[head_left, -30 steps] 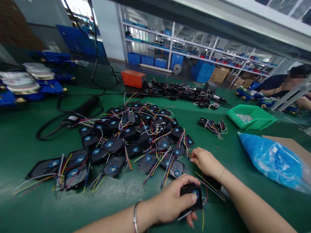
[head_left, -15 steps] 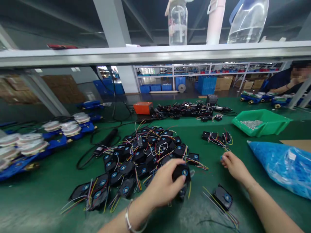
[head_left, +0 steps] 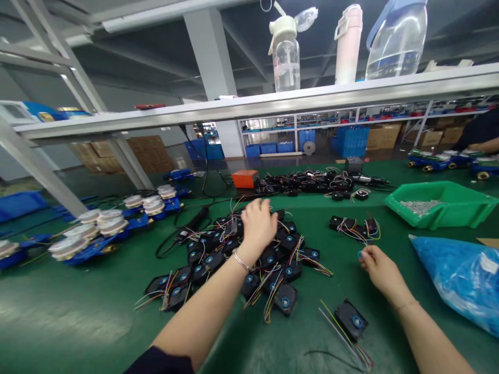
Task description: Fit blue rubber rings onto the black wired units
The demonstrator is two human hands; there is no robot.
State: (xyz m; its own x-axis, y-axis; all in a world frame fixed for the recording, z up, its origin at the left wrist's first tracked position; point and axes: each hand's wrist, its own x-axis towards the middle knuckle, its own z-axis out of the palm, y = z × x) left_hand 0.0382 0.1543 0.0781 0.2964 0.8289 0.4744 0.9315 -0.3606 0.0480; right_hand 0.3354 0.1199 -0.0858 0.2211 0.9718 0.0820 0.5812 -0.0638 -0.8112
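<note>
Left hand (head_left: 258, 222) stretched forward over the far part of the pile of black modules (head_left: 249, 248), back of hand toward the camera. Fingers curled downward onto the top of the pile; fingertips hidden behind the hand, so grasping or merely resting: cannot tell. Silver bracelet (head_left: 240, 261) at the wrist. Modules with blue round centres and coloured wires directly beneath and on both sides of these fingers.

Right hand (head_left: 380, 269) low over the green mat (head_left: 78, 322), well apart from the left. Thumb and forefinger pinched together on a small blue part (head_left: 359, 254) at the fingertips; remaining fingers loosely bent. Grip closed on that part.

Single black module (head_left: 351, 320) lying flat on the mat, nearer the camera than the right fingers, not touched, its wires trailing toward the near edge. Small cluster of wired modules (head_left: 353, 226) just beyond the right fingertips, apart from them. Blue plastic bag (head_left: 460, 278) to the outer side of the right hand. Green bin (head_left: 448, 205) with small metal pieces beyond the bag. Orange box (head_left: 245, 178) and a further row of dark modules beyond the left fingers. Blue-based meters (head_left: 101, 228) far out to the left of the left hand. Three bottles (head_left: 346, 44) on the overhead shelf.
</note>
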